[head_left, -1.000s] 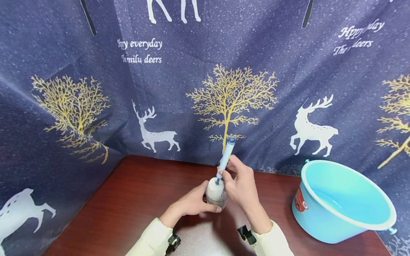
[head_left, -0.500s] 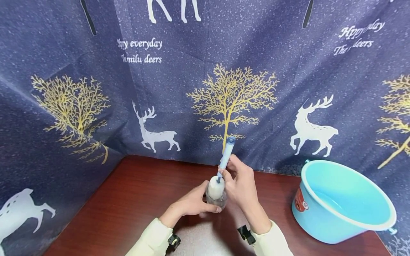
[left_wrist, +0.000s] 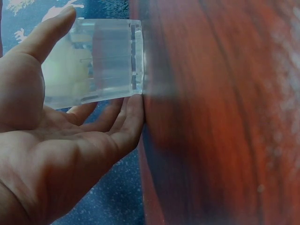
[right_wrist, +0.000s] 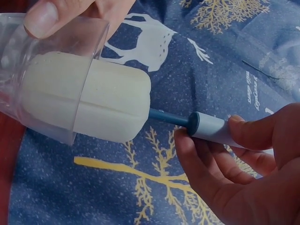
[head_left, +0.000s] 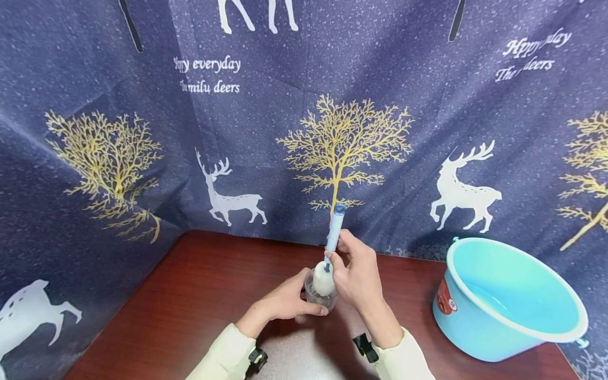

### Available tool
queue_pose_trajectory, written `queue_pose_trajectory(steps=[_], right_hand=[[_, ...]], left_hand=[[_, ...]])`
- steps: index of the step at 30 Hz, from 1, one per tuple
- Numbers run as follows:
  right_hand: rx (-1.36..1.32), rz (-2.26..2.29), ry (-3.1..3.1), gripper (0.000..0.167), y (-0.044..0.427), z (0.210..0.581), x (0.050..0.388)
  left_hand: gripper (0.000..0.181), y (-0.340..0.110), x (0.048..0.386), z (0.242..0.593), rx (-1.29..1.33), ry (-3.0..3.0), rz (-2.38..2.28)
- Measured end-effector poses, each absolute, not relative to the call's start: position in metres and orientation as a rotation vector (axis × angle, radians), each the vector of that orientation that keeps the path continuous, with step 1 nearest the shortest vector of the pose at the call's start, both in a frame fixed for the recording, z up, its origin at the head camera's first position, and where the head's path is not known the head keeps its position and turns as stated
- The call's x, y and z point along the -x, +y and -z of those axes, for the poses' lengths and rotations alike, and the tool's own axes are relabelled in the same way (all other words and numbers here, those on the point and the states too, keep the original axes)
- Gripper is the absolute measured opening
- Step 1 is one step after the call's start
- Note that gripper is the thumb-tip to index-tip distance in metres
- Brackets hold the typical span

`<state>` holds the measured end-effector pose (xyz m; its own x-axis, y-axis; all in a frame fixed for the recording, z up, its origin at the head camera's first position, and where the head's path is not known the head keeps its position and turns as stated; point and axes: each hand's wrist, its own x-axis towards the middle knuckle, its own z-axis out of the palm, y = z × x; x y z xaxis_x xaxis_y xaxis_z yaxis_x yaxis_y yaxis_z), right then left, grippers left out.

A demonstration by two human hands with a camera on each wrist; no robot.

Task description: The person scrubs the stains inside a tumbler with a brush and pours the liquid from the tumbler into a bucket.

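Fingers (right_wrist: 186,152) of the right hand (head_left: 358,274) pinch the brush handle (right_wrist: 214,127); the left hand (head_left: 287,301) clamps the clear cup (left_wrist: 111,56). The sponge head (right_wrist: 115,101) sits partly inside; for even wiping, brace the cup and align the stem (right_wrist: 168,117) with its axis.

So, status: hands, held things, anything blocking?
Left hand holds transparent round cup. Right hand grips pale blue cylindrical handle, its white rounded sponge partly inside cup. Nothing visibly blocking; light blue plastic bucket stands apart, right.
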<state>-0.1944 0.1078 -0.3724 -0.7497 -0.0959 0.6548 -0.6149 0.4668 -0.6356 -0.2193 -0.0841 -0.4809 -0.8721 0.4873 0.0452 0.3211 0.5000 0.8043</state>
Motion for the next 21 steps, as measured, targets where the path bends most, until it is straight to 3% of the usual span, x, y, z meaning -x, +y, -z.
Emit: queue_pose_trajectory(steps=[21], right_hand=[[-0.589, -1.154, -2.202, 0.03, 0.1104, 0.3714, 0.1926]], left_hand=[[0.075, -0.0844, 0.2185, 0.4807, -0.661, 2.546, -1.311]])
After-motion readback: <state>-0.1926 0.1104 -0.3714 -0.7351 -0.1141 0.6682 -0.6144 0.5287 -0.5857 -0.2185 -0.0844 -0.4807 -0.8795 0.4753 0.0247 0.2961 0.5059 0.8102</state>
